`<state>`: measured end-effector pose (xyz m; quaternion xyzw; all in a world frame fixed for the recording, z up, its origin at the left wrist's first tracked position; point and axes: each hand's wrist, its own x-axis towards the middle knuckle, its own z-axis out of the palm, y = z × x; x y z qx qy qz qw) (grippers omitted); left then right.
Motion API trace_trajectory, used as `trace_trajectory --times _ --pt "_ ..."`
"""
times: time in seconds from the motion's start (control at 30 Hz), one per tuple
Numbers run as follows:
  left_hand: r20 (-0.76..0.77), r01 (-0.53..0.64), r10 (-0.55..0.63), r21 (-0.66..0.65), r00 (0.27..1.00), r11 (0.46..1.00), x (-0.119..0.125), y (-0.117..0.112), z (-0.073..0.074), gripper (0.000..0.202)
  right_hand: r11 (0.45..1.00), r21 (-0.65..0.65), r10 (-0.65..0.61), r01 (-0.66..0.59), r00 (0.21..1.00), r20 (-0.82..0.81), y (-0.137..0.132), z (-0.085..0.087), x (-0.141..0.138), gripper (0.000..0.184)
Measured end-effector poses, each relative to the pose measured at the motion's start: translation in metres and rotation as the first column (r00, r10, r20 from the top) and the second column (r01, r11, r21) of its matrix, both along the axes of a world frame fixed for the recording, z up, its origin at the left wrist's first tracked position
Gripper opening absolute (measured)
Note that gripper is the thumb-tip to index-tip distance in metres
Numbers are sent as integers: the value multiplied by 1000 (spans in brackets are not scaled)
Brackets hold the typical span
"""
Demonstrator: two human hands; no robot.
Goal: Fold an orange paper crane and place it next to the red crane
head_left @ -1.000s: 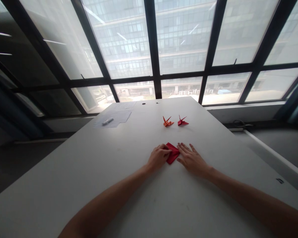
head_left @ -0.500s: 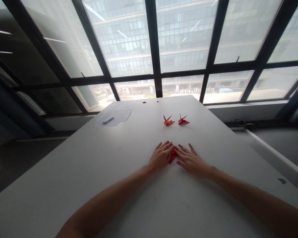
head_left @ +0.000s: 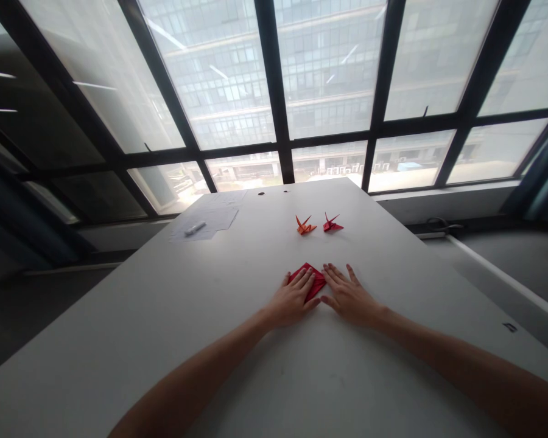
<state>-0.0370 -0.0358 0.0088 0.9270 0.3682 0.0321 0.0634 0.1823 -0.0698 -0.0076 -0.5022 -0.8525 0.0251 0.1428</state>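
Observation:
A folded red paper (head_left: 313, 281) lies flat on the white table (head_left: 210, 316) between my hands. My left hand (head_left: 294, 298) rests on its left part with fingers stretched out flat. My right hand (head_left: 348, 296) lies flat beside its right edge, fingers spread, fingertips touching the paper. Farther back stand an orange paper crane (head_left: 304, 225) and a red paper crane (head_left: 331, 223), side by side and apart from my hands.
White sheets of paper (head_left: 210, 219) with a white marker (head_left: 195, 228) lie at the table's far left. Two small holes (head_left: 273, 193) sit near the far edge. Large windows rise behind the table. A floor gap runs along the right side.
My left hand slid left and back across the red paper, uncovering more of it. Both hands stay flat on the table. The view tilted slightly.

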Motion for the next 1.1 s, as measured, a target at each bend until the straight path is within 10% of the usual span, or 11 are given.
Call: trace_trajectory --times 0.47,0.67,1.1 --pt "72 -312 305 126 950 942 -11 9 -4 62 987 -110 114 -114 994 -6 3 10 1 68" --pt "56 -62 56 124 997 990 -2 -3 1 68 988 -98 117 -118 993 -15 3 10 -1 72" --pt "24 -10 9 46 1000 999 -5 3 -4 70 991 16 -135 135 991 4 0 -3 -3 74"
